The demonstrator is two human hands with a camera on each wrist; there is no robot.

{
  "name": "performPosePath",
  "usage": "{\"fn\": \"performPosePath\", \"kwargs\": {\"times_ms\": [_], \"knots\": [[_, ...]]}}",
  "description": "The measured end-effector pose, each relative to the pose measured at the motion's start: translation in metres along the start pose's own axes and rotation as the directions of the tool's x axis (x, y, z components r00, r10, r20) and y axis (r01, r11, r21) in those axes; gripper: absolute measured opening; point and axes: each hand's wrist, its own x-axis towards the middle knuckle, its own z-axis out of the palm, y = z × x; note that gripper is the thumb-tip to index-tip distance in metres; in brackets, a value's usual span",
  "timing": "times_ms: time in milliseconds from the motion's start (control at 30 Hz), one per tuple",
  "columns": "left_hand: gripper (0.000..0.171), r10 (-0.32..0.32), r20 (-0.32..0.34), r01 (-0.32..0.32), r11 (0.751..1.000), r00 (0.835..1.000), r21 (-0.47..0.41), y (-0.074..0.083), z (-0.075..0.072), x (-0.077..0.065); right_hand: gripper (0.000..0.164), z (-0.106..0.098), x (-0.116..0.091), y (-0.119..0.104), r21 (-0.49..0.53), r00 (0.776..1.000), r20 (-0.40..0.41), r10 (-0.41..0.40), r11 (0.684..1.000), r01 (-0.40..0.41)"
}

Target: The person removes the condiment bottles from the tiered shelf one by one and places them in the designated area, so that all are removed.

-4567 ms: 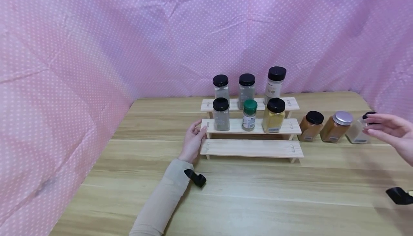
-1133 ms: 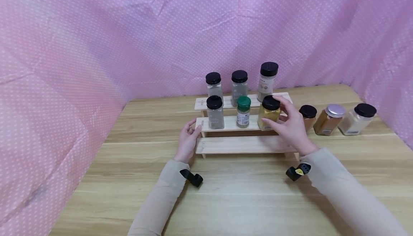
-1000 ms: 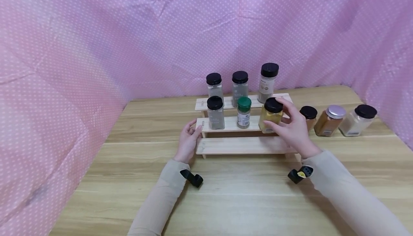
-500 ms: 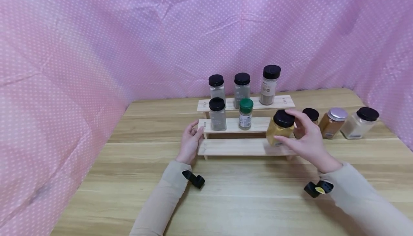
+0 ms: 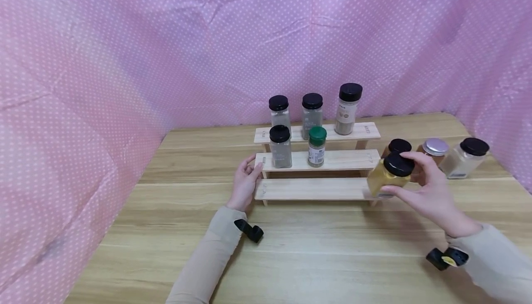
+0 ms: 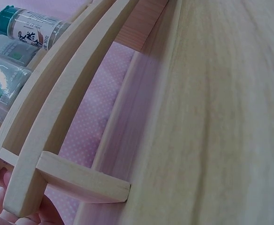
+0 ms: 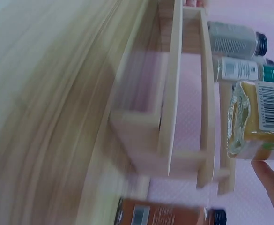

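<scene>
My right hand (image 5: 434, 197) holds a square glass spice jar (image 5: 384, 180) of yellow powder between thumb and fingers. The black-capped jar is tilted, off the shelf, at the right end of a three-tier wooden rack (image 5: 316, 189). In the right wrist view its barcoded base and side (image 7: 268, 110) show. My left hand (image 5: 243, 186) grips the rack's left end at the middle tier; its fingers (image 6: 48, 213) curl by the shelf end in the left wrist view. A black-capped jar (image 5: 281, 152) and a green-capped jar (image 5: 317, 150) stand on the middle tier.
Three jars stand on the top tier, the tallest (image 5: 346, 114) at right. Right of the rack are a black-capped brown jar (image 5: 400, 146), a silver-lidded jar (image 5: 434, 148) and a white-filled jar (image 5: 459, 161). A pink dotted cloth (image 5: 266, 54) hangs behind the table (image 5: 299, 258).
My right hand came from the far right to the yellow jar, lifted it off the middle tier and carried it right and towards me. My left hand stays on the rack.
</scene>
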Motion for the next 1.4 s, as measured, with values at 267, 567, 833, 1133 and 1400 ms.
{"fn": "performPosePath", "kwargs": {"times_ms": [267, 567, 833, 1133, 1400], "knots": [[0.041, -0.001, 0.021, 0.001, 1.0, 1.0, 0.004, -0.001, -0.002, 0.0, 0.088, -0.024, -0.003, 0.01, 0.041, 1.0, 0.011, 0.012, 0.999, -0.012], [0.041, 0.007, 0.007, -0.007, 1.0, 1.0, 0.007, -0.001, -0.002, -0.001, 0.086, -0.038, -0.012, 0.021, 0.035, 0.997, 0.068, 0.032, 0.999, -0.035], [0.04, 0.014, 0.009, -0.014, 1.0, 1.0, 0.017, 0.0, -0.001, 0.0, 0.087, -0.041, -0.018, 0.032, -0.149, 0.988, 0.112, 0.105, 0.985, -0.088], [0.041, 0.006, 0.023, -0.006, 1.0, 1.0, 0.008, -0.001, -0.001, 0.0, 0.082, -0.044, -0.023, 0.043, -0.231, 0.966, 0.154, 0.206, 0.958, -0.167], [0.041, -0.009, -0.005, 0.009, 1.0, 1.0, 0.008, 0.0, 0.0, 0.0, 0.078, -0.043, -0.023, 0.048, -0.321, 0.952, 0.186, 0.242, 0.931, -0.174]]}}
